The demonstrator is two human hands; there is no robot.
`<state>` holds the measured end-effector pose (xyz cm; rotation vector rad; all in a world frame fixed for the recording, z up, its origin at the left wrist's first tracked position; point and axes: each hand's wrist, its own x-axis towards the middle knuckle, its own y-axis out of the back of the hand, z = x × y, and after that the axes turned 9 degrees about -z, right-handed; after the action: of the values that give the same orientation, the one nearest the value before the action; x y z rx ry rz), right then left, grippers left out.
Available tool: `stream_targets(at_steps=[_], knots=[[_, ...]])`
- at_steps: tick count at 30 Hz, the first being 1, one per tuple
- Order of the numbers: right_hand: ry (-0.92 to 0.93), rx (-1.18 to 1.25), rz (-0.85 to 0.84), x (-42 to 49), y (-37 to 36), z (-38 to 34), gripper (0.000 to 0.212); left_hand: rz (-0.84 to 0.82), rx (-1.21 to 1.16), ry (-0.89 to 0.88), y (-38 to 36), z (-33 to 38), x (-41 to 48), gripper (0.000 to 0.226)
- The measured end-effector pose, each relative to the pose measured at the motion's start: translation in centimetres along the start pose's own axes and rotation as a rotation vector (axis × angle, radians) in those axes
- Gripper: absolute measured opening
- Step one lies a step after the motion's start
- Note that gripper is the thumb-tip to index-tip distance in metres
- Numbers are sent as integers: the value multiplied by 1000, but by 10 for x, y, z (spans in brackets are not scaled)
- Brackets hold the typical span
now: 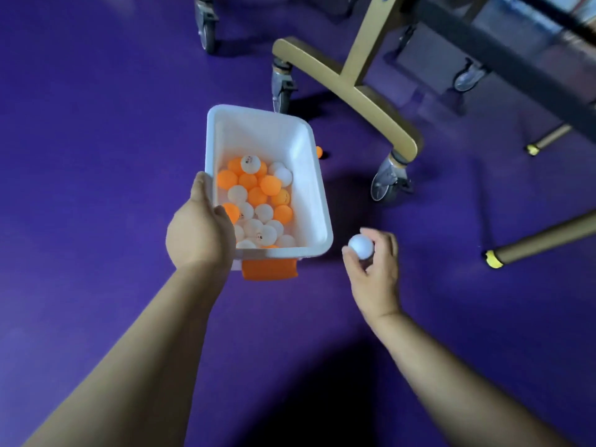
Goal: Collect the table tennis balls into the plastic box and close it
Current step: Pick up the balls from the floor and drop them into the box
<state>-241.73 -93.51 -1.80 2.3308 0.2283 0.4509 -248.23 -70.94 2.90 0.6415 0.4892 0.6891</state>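
Observation:
My left hand [201, 233] grips the near left rim of a white plastic box [317, 195], holding it above the purple floor. Several orange and white table tennis balls [258, 201] lie in the box's bottom. An orange latch [269, 269] hangs at the box's near end. No lid is in view. My right hand [374, 269] pinches a white ball [361, 246] just right of the box's near right corner. One orange ball [319, 152] lies on the floor, partly hidden behind the box's right wall.
A table tennis table's gold frame [364, 91] with castor wheels [387, 182] stands close behind and to the right of the box. Two table legs with yellow feet [493, 259] slant in at the right. Another wheel [206, 30] is at the top left. Purple floor [96, 156] surrounds everything.

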Motion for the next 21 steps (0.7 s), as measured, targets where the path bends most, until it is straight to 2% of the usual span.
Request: stream_targets(at_steps=[2, 4, 6, 9, 11, 15, 18, 21], knots=[[47, 49, 48, 25, 4, -32, 41, -39, -1, -13, 0, 2, 1, 47], [66, 54, -9, 44, 1, -51, 44, -71, 9, -24, 2, 4, 2, 46], [73, -20, -99, 59, -5, -68, 53, -107, -15, -25, 8, 4, 3, 48], [44, -179, -114, 78, -8, -89, 62, -140, -71, -45, 21, 7, 2, 51], [6, -245, -122, 91, -2, -106, 55, -150, -116, -51, 33, 10, 0, 50], [-53, -366, -195, 120, 20, -139, 21, -146, -200, -59, 56, 6, -4, 49], [-106, -452, -199, 146, 25, -158, 23, -93, -217, -52, 71, -3, 0, 36], [-177, -391, -242, 170, 10, -162, 25, -36, -187, -41, 81, -16, 12, 31]])
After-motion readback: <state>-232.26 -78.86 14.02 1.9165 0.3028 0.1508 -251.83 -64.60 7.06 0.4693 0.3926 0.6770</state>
